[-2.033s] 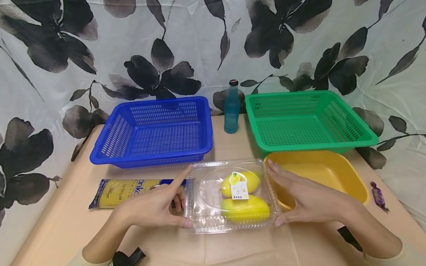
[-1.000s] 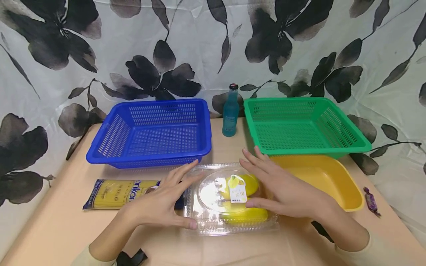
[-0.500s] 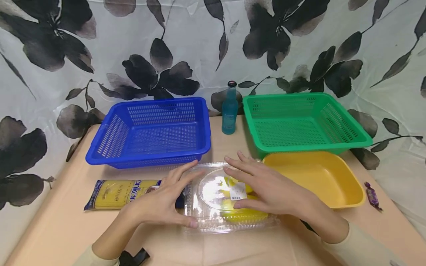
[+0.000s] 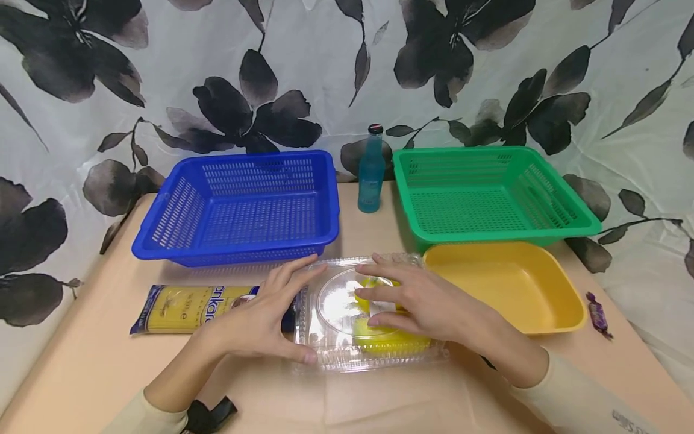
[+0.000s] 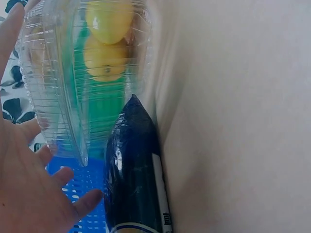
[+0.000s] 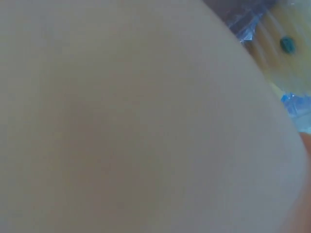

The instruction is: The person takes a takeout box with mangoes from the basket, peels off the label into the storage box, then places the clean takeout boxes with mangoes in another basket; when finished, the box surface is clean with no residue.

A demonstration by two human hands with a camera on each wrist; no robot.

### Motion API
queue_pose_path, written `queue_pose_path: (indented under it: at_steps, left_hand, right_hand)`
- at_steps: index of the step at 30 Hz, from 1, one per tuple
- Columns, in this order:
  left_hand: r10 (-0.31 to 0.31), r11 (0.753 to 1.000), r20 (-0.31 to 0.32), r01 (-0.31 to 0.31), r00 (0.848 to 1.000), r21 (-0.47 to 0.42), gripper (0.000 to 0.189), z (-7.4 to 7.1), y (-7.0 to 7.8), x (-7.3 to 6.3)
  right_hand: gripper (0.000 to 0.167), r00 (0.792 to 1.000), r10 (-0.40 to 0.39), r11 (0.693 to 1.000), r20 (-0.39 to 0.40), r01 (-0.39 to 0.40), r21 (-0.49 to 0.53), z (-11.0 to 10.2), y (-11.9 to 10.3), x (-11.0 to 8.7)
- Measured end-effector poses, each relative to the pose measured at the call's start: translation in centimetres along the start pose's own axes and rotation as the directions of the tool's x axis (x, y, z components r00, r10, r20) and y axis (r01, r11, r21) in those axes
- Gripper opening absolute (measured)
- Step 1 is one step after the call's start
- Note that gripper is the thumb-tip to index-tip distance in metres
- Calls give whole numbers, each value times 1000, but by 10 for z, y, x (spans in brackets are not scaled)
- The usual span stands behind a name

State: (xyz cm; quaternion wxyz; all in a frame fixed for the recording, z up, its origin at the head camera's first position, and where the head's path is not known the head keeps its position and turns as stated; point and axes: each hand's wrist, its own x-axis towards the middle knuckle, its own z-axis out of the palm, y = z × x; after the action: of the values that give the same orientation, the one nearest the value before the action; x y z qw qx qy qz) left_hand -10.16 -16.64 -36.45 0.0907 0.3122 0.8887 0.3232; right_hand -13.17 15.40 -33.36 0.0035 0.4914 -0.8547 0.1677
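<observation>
Clear plastic container (image 4: 343, 322) with yellow fruit (image 4: 393, 344): on table (image 4: 390, 401), between two ungripping hands.
Left hand (image 4: 259, 319): at container's 9 o'clock side, fingers extended, thumb towards 7 o'clock. Right hand (image 4: 428, 298): over its 3 o'clock half, fingers loosely extended; contact unclear. Yellow-and-blue packet (image 4: 187, 308): 9 o'clock, partly hidden by left hand. Yellow tray (image 4: 520, 289): between 2 and 3 o'clock.

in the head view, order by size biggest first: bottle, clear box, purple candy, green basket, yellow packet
Largest to smallest:
Green basket and clear box: too alike to rank, the latter being nearer the camera
Yellow packet, partly behind the left hand
Bottle
Purple candy
</observation>
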Motion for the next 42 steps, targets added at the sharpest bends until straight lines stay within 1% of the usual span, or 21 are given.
queue_pose_path:
  at_steps: [3,8,11,15,19,24,30,33,39,42]
  left_hand:
    - [-6,1000,15,6,1000,2,125,-3,-2,4]
    - [0,1000,3,0,1000,6,126,-1,-2,5]
    - [4,1000,6,-4,1000,4,125,2,-3,5]
    - [-4,1000,18,4,1000,9,124,5,-4,4]
    - [-13,1000,15,13,1000,18,125,2,-3,4]
    - [-19,999,16,19,1000,38,125,-2,-1,3]
    - [-19,999,17,18,1000,31,126,-3,0,1]
    - [-25,999,22,25,999,27,126,-4,1,1]
    - [-38,999,25,37,999,13,127,-5,2,2]
    - [-32,999,22,32,999,6,127,-5,3,2]
  right_hand:
    - [38,999,-29,1000,-21,29,-6,-1,0,0]
    - [28,994,-104,994,-46,102,-43,1,2,-2]
    - [22,992,-113,992,-60,110,-55,4,2,-4]
    - [13,991,-93,996,-99,91,-24,7,2,-7]
    - [2,988,-62,997,-139,67,27,8,2,-5]
    - [9,989,-20,996,-145,32,82,7,2,-4]
    - [9,986,11,991,-164,11,134,6,3,-4]
    - [8,984,36,983,-172,-4,182,3,4,-5]
    - [9,983,113,964,-143,-73,256,-3,6,-8]
    - [9,982,134,953,-136,-90,290,-5,8,-8]
